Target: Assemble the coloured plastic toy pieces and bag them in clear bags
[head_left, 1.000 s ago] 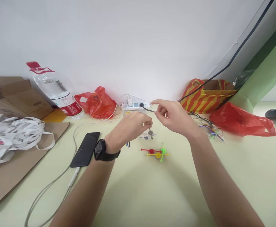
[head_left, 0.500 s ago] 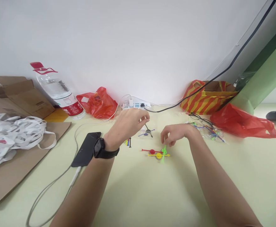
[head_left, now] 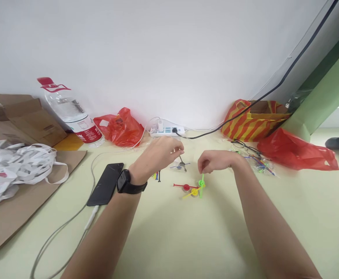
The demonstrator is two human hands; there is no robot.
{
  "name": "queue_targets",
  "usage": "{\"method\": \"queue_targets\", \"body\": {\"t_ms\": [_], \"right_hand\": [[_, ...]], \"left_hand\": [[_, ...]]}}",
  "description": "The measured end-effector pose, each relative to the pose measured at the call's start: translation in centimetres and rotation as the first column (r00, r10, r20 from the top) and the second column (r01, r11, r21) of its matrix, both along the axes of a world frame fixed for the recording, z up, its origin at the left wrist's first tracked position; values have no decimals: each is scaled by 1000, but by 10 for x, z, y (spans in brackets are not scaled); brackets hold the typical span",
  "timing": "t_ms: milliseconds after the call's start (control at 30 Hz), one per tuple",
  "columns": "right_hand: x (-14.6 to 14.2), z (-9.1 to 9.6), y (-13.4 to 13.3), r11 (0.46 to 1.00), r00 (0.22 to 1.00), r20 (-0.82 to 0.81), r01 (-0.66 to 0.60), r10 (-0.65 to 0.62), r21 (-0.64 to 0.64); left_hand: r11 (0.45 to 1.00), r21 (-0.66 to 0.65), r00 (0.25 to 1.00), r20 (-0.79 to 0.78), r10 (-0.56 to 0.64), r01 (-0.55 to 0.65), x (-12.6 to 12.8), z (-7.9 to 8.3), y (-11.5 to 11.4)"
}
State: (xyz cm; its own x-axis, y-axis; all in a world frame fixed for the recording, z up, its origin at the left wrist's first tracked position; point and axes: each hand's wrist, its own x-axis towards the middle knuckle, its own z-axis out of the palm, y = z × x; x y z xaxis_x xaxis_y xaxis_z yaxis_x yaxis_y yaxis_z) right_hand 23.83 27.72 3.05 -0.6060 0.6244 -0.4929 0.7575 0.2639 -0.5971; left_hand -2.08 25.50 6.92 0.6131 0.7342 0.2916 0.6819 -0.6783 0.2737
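My left hand (head_left: 157,155), with a black watch at the wrist, hovers over the pale green table with its fingers pinched on a thin grey stick piece (head_left: 182,162) that hangs below them. My right hand (head_left: 212,161) is closed in a pinch on the top end of a bright green stick (head_left: 201,183). That green stick touches a yellow stick (head_left: 193,192) and a red stick (head_left: 184,186), both lying flat. A few small blue and dark sticks (head_left: 157,176) lie just under my left hand.
A black phone (head_left: 105,184) with a white cable lies left of my left arm. Behind are a white power strip (head_left: 166,130), red plastic bags (head_left: 119,127), a water bottle (head_left: 73,116), cardboard, white bags, a striped bag (head_left: 252,118), glasses (head_left: 246,146) and a packet of coloured sticks (head_left: 259,162).
My right hand came down from near the power strip to the table and closed on the green stick, tilting it and shifting the yellow one. My left hand stayed almost still.
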Motion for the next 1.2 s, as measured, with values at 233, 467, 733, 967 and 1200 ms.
{"method": "queue_targets", "body": {"t_ms": [233, 467, 733, 967, 1200], "right_hand": [[29, 42, -26, 929, 898, -396, 297, -193, 219], [0, 60, -42, 534, 588, -799, 720, -130, 443], [-44, 59, -49, 486, 754, -657, 570, 11, 663], [-46, 51, -45, 636, 934, -353, 306, -57, 708], [-43, 49, -43, 705, 954, -282, 267, -98, 658]], "left_hand": [[1000, -18, 1000, 1, -8, 8, 1, -1, 1], [1000, -23, 1000, -9, -12, 12, 5, 2, -6], [999, -2, 999, -14, -47, 47, 11, 5, -12], [998, 3, 998, -33, -59, 59, 12, 5, -12], [998, 3, 997, -44, -57, 57, 13, 7, -13]]}}
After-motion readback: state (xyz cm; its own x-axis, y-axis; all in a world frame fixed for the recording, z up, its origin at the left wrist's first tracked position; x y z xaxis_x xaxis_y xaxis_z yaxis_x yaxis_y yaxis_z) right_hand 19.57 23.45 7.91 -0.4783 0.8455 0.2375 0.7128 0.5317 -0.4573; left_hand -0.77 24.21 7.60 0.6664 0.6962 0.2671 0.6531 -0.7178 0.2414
